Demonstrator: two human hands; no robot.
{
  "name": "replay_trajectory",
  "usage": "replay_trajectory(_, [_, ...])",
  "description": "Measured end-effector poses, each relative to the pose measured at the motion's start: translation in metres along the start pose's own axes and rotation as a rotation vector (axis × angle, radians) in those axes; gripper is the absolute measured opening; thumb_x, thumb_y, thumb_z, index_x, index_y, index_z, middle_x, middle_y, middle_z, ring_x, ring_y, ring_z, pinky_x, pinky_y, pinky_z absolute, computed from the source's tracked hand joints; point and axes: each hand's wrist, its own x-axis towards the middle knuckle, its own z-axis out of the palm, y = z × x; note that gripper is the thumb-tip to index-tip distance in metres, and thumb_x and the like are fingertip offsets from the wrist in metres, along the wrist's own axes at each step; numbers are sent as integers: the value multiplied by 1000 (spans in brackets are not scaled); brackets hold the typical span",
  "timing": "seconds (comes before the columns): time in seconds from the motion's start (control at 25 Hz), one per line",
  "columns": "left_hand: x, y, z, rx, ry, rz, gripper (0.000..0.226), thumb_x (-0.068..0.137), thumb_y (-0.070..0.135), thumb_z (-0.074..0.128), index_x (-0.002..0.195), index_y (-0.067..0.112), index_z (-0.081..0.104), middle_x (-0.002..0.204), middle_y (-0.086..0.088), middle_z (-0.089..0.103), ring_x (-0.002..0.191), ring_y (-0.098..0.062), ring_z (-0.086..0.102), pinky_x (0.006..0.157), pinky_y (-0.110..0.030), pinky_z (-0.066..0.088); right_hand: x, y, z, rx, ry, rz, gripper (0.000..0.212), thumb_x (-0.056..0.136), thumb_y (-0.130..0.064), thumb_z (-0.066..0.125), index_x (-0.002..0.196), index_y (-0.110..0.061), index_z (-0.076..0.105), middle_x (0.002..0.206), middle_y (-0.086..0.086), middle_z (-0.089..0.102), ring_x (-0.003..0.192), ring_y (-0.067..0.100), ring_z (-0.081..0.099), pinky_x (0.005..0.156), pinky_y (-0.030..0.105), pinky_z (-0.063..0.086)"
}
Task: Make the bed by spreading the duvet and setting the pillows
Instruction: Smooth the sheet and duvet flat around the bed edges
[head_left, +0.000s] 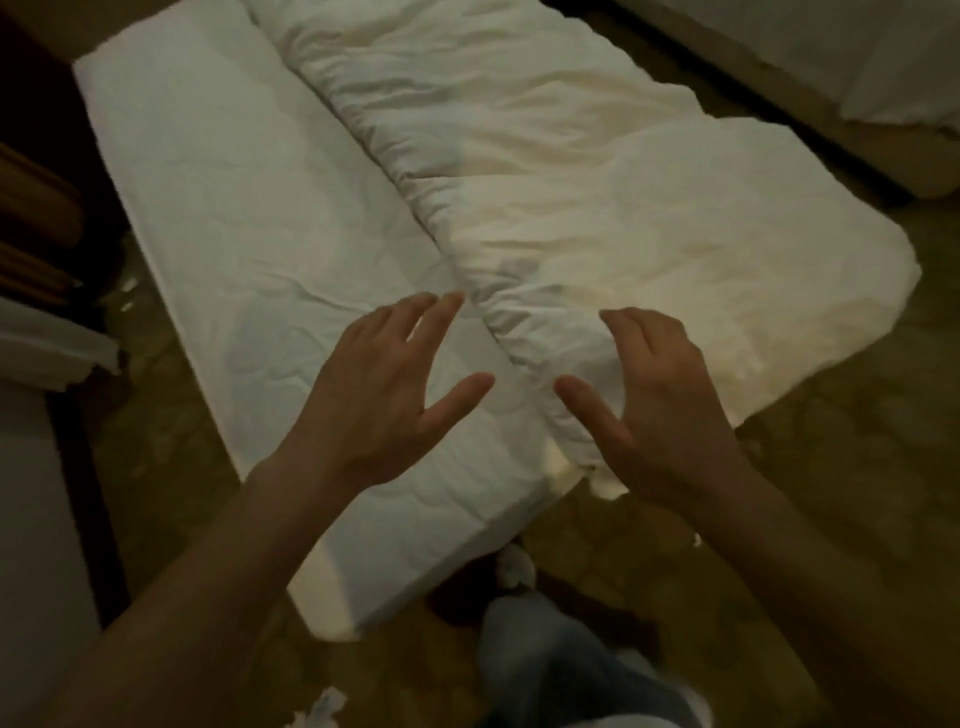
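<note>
**Bed inspection: duvet folded on right half, both hands free**

Left hand (387, 395): fingers straight and spread, palm down, holding nothing. Positioned over bare mattress near foot end, fingertips close to duvet's folded edge. Contact w/ mattress surface: cannot tell.

Right hand (662, 400): fingers relaxed, slightly bent, thumb out toward the left hand, gripping nothing. Positioned over near corner of duvet; actual contact w/ fabric not clear from the view.

Rumpled white duvet (597, 208): lying lengthwise on right half of bed, doubled over, w/ creased fold line running diagonally from top centre of the view down to between the hands. Right edge overhanging bed side; near corner drooping off foot end, just below right hand. Surface wrinkled throughout.

White quilted mattress (234, 208): left half exposed, stitched pattern visible, light creasing. Near corner jutting toward the person.

Surrounds: patterned brownish carpet (831, 467) all round bed. Dark wooden furniture (36, 208) at far left. Second bed w/ white covering (883, 62) at top right, well apart from the first. White bedding item (47, 343) at left edge; kind not identifiable. Blue-jeaned leg (550, 660) and light shoe (517, 566) at foot of bed. Small white scraps on carpet near bottom edge. Lighting dim, some blur.
</note>
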Motion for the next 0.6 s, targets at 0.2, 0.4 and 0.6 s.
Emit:
replay_trajectory(0.2, [-1, -66, -15, 38, -42, 216, 78, 95, 68, 25, 149, 13, 36, 147, -10, 45, 133, -26, 43, 108, -40, 34, -22, -58, 39, 123, 161, 290, 89, 92, -76, 25, 139, -5, 48, 137, 13, 50, 127, 26, 45, 105, 43, 39])
replay_trajectory(0.4, [-2, -135, -6, 36, -115, 475, 77, 94, 68, 25, 150, 17, 33, 148, -6, 43, 133, -23, 42, 109, -38, 32, -49, -122, 84, 142, 310, 515, 81, 91, -71, 32, 143, -10, 42, 140, 8, 44, 127, 22, 41, 106, 38, 37])
replay_trajectory(0.6, [-9, -206, -3, -27, -113, 696, 80, 93, 69, 23, 150, 14, 33, 148, -8, 44, 134, -24, 42, 109, -40, 34, -66, -218, 165, 47, 449, 662, 81, 92, -74, 29, 143, -12, 42, 138, 8, 48, 125, 18, 40, 106, 30, 32])
